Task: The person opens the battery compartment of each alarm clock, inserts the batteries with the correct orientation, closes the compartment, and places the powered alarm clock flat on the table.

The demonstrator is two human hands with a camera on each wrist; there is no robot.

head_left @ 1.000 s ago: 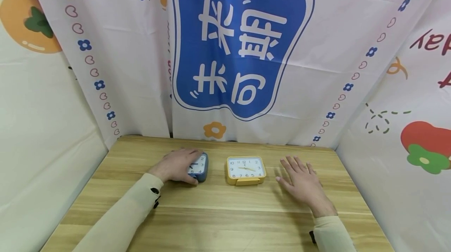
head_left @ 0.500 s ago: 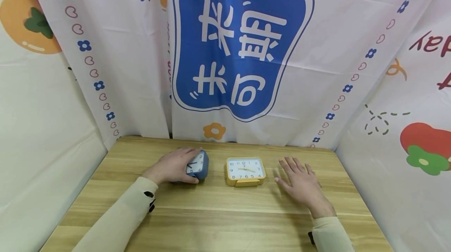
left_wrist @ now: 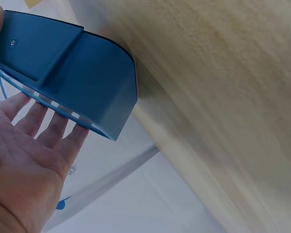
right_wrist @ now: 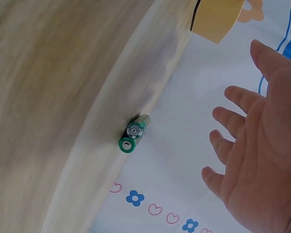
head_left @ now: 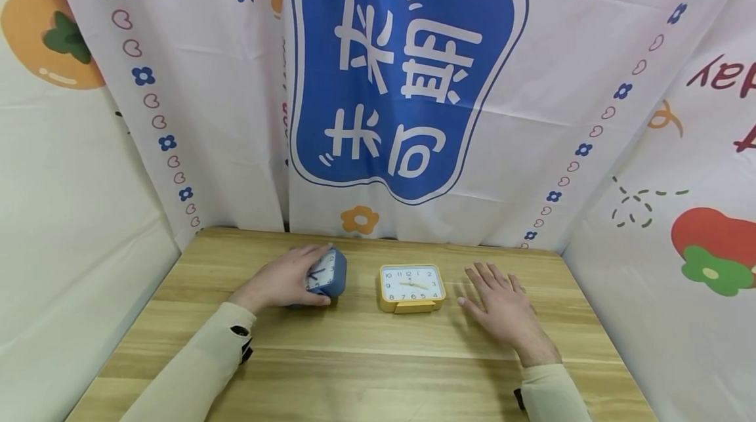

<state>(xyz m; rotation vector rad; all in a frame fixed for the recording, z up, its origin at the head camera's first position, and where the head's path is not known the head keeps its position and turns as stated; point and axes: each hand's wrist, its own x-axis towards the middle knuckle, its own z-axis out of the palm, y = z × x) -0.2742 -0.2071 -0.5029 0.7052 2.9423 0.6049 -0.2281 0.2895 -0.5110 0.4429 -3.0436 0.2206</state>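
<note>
My left hand (head_left: 282,283) grips a blue alarm clock (head_left: 338,274) from its left side, thumb at the near edge and fingers over the far edge. The clock leans to the left, so its right side shows beside the white dial. In the left wrist view, the fingers (left_wrist: 53,128) lie along the clock's (left_wrist: 94,77) front. A yellow alarm clock (head_left: 411,285) lies face up to the right of it. My right hand (head_left: 502,310) is spread palm down over the table, holding nothing. Below its palm, the right wrist view shows green batteries (right_wrist: 135,130) on the tabletop.
A wood-grain table (head_left: 366,369) carries everything. Printed white cloth hangs behind the table (head_left: 236,126), with a large blue patch of lettering (head_left: 401,81). Pale cloth walls with fruit prints close off both sides.
The blue clock has been tipped to the left in my left hand and shifted slightly left, showing more of its right side. My right hand has drifted slightly left.
</note>
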